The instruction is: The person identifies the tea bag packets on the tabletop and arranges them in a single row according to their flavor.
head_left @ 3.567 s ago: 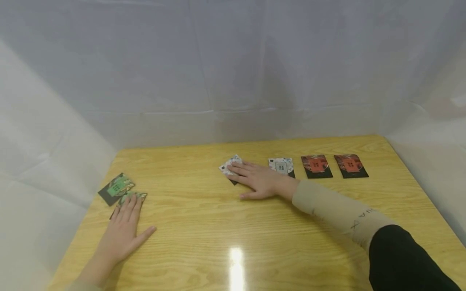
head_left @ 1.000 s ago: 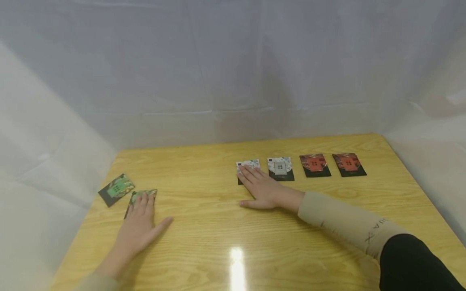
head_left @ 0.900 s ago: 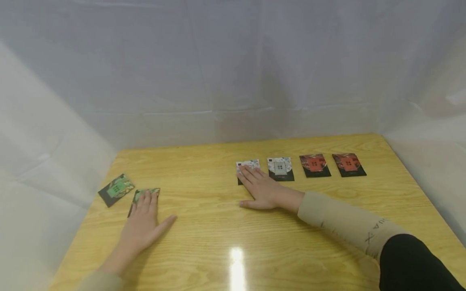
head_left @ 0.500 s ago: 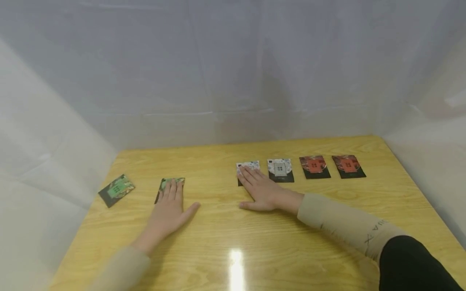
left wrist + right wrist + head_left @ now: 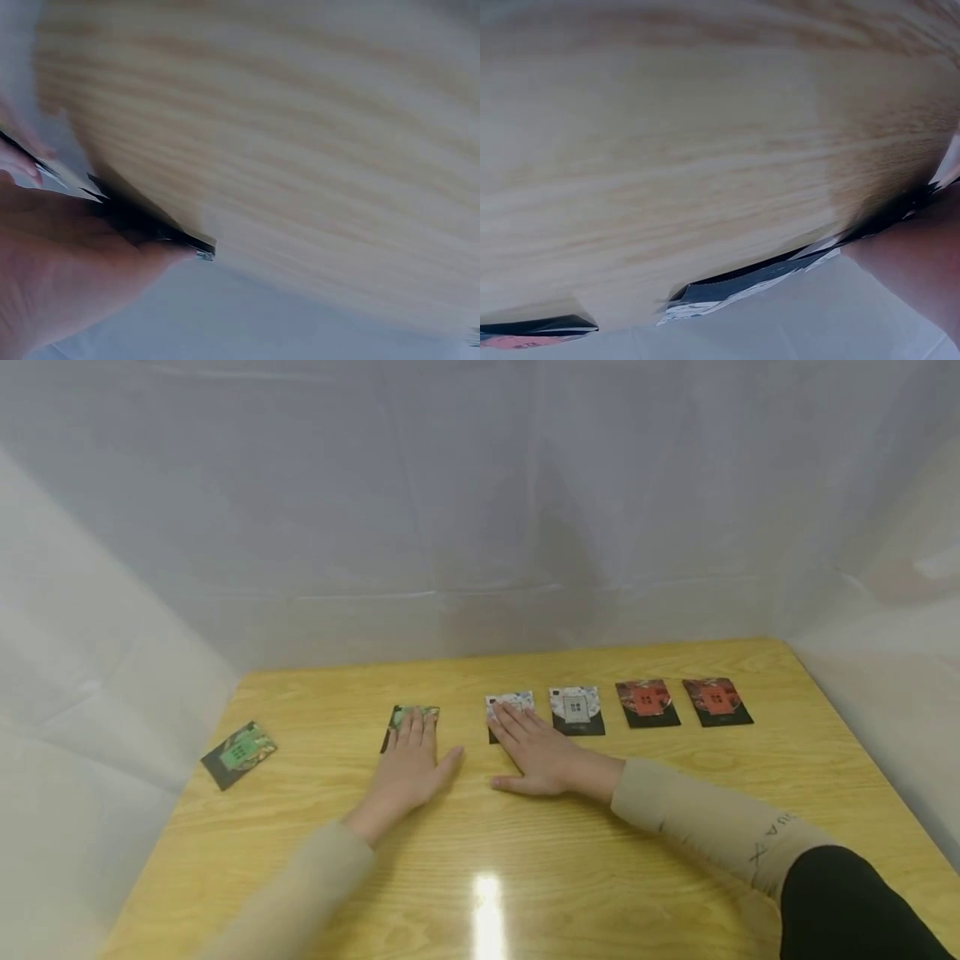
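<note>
In the head view, my left hand [image 5: 408,772] lies with straight fingers over a green-and-black packet [image 5: 397,718], thumb spread to the right. Part of that packet is hidden under the fingers. My right hand [image 5: 540,756] rests flat on a white-and-black packet [image 5: 523,699], covering its middle. Just right of it lies a second white-and-black packet [image 5: 577,706]. Seen from the left wrist, the green packet's dark edge [image 5: 154,225] runs along beneath the fingers. The right wrist view has the right hand [image 5: 919,251] at the edge, beside the second white packet [image 5: 739,289].
Two red-and-black packets, one [image 5: 648,702] and another [image 5: 717,701], continue the row to the right. Another green-and-black packet [image 5: 238,754] lies tilted near the table's left edge. The wooden table [image 5: 600,877] has a pale curtain [image 5: 337,510] behind and at both sides.
My left hand has slid the green packet right and away from me, from beside the other green packet towards the row. Earlier, my right hand straightened the white packet; lately it has stayed still.
</note>
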`<state>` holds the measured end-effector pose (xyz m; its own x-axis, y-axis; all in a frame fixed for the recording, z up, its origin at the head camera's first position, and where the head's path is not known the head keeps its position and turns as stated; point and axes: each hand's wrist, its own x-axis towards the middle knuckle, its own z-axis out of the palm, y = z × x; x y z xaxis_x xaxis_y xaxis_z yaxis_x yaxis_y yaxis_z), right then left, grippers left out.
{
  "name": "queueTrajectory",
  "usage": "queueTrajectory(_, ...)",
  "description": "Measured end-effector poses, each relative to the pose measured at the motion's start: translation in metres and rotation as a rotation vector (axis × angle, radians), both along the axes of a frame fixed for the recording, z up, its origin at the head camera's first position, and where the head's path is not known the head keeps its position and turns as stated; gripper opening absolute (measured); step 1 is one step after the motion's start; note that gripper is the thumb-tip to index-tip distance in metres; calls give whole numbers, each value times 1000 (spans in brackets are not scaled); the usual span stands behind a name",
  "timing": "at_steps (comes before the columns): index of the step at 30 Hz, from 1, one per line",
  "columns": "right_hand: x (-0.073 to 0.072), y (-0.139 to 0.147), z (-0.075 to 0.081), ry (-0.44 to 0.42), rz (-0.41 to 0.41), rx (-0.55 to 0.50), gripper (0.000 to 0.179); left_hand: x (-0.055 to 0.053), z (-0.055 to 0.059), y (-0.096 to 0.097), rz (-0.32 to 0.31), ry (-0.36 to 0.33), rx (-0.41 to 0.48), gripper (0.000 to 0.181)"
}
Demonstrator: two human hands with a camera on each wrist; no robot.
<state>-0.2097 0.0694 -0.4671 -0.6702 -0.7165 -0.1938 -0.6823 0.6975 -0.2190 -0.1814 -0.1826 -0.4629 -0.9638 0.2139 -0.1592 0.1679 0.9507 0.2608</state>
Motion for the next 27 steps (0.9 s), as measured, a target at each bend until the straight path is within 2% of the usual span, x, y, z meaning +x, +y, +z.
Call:
queueTrajectory(5, -2, -1, -5, 2, 0, -15, 98, -5, 2, 19, 16, -24, -4, 86)
queueTrajectory(11, -6, -1, -14, -4, -7, -12, 100, -8, 6, 33, 37, -42, 0, 86)
queueTrajectory(17, -1, 0, -4, 16, 4, -4, 98, -12, 3, 42, 53, -42, -23, 86)
queueTrajectory(27, 0, -1, -2, 23, 4, 3, 98, -13, 4, 58, 106, -63, -73, 86)
